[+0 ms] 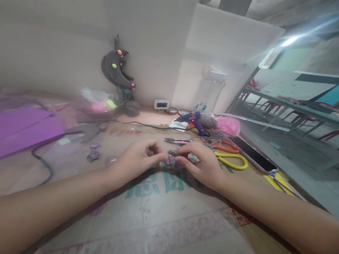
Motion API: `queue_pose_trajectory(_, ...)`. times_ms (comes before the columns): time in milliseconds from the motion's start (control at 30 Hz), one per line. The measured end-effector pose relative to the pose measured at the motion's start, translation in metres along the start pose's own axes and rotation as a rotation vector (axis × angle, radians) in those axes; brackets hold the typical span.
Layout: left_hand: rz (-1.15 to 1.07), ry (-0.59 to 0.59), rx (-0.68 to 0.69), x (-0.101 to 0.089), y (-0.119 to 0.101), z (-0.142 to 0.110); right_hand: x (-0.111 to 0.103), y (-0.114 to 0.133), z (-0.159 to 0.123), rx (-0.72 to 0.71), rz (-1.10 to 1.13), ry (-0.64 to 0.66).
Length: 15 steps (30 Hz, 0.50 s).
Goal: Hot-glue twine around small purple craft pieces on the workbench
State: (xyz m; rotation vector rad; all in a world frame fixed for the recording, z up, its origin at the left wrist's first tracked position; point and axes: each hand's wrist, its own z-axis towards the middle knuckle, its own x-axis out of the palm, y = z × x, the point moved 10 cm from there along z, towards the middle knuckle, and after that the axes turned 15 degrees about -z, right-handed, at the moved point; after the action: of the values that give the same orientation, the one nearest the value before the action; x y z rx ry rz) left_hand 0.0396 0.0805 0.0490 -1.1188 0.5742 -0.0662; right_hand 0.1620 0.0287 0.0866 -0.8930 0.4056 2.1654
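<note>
The left hand and the right hand meet at the middle of the worktop, each with thumb and fingertips pinching 1 small grey and purple piece between them. The piece sits just nearer than the thread snips; its exact form is too blurred to tell.

To the left lie 2 small purple and grey bits, and beyond them at the far left is a purple sheet. A black cable curves beside the sheet.

To the right are scissors with yellow handles, scissors with orange handles and a dark-screened phone lying at a slant. Farther back, a blue glue gun is near grey yarn and a pink bag.

Near the far wall stand 1 small white digital clock and 1 clear bottle. A dark crescent ornament with coloured dots is left of the clock.
</note>
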Motion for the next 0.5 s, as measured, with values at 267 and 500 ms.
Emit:
queue_pose_trajectory(267, -0.01, 0.046, 0.165, 0.006, -0.015, -0.005, 0.006, 0.002, 0.001, -0.006, 0.038, 0.055)
queue_pose_trajectory(500, 0.087, -0.054, 0.304, -0.004, -0.027, -0.008, 0.007, -0.044, 0.001, 0.291, 0.158, 0.044)
